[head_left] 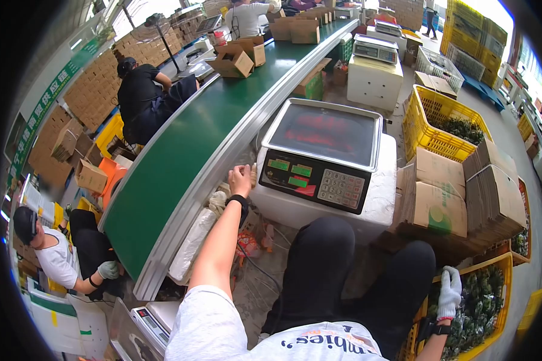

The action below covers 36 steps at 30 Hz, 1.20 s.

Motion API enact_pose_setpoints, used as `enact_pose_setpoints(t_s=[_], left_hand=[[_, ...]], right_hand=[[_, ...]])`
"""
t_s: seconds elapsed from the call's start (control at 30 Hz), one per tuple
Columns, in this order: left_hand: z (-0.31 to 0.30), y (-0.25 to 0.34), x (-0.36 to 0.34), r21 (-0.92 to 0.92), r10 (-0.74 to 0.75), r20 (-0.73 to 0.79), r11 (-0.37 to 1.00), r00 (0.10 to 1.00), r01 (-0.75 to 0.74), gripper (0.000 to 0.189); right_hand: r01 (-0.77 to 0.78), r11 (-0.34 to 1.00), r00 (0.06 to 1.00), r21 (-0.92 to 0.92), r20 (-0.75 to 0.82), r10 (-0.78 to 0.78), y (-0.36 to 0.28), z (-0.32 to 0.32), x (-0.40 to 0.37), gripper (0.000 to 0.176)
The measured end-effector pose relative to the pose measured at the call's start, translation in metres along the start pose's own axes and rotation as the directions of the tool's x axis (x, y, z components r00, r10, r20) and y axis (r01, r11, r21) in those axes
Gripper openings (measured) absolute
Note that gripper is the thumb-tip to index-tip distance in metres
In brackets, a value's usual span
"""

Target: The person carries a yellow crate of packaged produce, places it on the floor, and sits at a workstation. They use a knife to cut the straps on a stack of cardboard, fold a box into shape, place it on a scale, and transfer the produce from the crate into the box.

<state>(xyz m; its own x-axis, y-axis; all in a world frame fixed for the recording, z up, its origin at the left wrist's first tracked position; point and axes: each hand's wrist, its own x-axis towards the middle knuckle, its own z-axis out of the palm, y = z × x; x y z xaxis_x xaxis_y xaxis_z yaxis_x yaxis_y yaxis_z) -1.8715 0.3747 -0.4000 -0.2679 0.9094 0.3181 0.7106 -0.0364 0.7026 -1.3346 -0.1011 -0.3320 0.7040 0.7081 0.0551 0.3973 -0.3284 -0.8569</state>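
Left hand [239, 179] curls by the scale [325, 135] corner (grip unclear), gloved right hand [448, 293] rests open on the greens [483, 298]; leaning over might nudge that scale.

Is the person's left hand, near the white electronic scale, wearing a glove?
No, the left hand is bare, with only a black wristband, while the right hand wears a white glove.

scale [322, 156]: white, steel-topped, upright | greens [482, 301]: heaped in yellow crate [503, 260]
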Motion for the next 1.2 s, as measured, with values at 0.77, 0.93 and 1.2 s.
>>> enact_pose_setpoints(t_s=[0.77, 0.93, 1.2], left_hand=[[-0.218, 0.22, 0.04, -0.235, 0.185, 0.854, 0.971, 0.487, 0.043, 0.052], [-0.335, 0.208, 0.145, -0.213, 0.099, 0.733, 0.973, 0.673, 0.089, 0.052], [-0.349, 0.238, 0.103, -0.091, 0.149, 0.549, 0.989, 0.822, -0.118, 0.046]], right_hand=[[-0.298, 0.789, 0.954, -0.538, -0.159, 0.253, 0.047, -0.096, -0.073, 0.046], [-0.259, 0.898, 0.959, -0.356, -0.207, 0.195, 0.057, -0.105, -0.063, 0.042], [0.376, 0.774, 0.902, -0.509, 0.01, -0.432, -0.054, -0.058, 0.035, 0.056]])
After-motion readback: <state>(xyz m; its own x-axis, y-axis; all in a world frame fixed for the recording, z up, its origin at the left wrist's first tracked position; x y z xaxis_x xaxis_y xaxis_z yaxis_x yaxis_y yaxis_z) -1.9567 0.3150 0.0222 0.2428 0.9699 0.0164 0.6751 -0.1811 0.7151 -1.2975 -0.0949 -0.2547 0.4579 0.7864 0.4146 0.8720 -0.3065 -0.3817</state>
